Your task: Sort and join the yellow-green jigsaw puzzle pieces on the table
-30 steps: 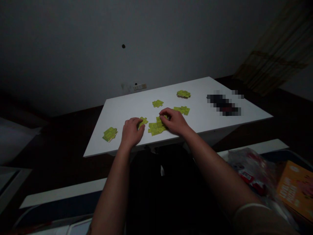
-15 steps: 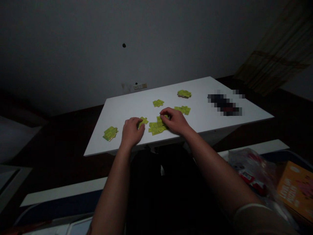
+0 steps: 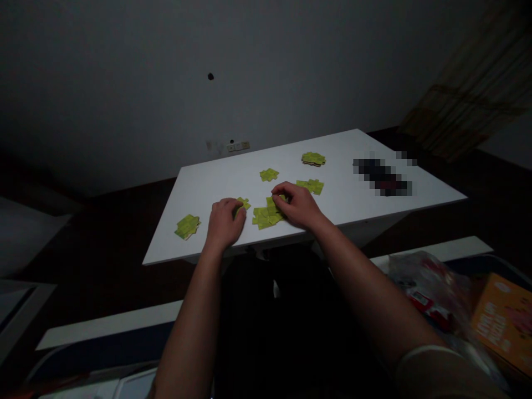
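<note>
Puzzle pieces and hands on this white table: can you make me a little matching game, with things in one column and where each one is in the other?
Things:
1. Left hand
2. Right hand
3. Orange box
4. Far-left pieces

Places:
A. Off the table, beside a plastic bag
B. Near the table's left corner, untouched
C. On the central pile
D. On a small cluster

Pairs: 1-D, 2-C, 3-A, 4-B
</note>
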Tool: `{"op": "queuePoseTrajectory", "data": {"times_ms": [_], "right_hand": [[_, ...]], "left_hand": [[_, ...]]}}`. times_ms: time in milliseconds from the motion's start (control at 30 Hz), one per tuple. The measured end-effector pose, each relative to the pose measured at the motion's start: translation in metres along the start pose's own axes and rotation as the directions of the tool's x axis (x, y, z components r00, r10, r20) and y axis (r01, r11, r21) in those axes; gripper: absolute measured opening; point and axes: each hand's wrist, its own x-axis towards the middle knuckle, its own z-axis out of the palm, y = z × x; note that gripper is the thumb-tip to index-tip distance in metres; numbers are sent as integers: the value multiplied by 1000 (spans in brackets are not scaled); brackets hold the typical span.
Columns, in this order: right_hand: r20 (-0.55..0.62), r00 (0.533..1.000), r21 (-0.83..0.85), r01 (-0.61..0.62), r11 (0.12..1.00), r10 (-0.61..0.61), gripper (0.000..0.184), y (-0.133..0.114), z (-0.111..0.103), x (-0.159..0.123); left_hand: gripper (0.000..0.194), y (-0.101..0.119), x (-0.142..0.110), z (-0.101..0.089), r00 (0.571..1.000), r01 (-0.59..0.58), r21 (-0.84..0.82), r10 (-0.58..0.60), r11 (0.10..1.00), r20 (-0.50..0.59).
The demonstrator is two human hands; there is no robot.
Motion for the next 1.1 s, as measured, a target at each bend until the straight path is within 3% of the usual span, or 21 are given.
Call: {"op": "queuePoseTrajectory", "data": {"times_ms": [400, 833, 1100], "right_hand": [[-2, 1000, -2, -7, 1000, 7, 15, 0, 0, 0], [9, 1000, -2, 2, 1000, -2, 14, 0, 0, 0], [-6, 1000, 0, 16, 1000, -16, 14, 1, 0, 0]], "left_hand": [[25, -3, 0, 1, 996, -89, -54, 91, 995, 24], [23, -4, 0, 1, 996, -85, -71, 88, 994, 34], [19, -1, -3, -1, 998, -65, -95, 64, 993, -21]]}}
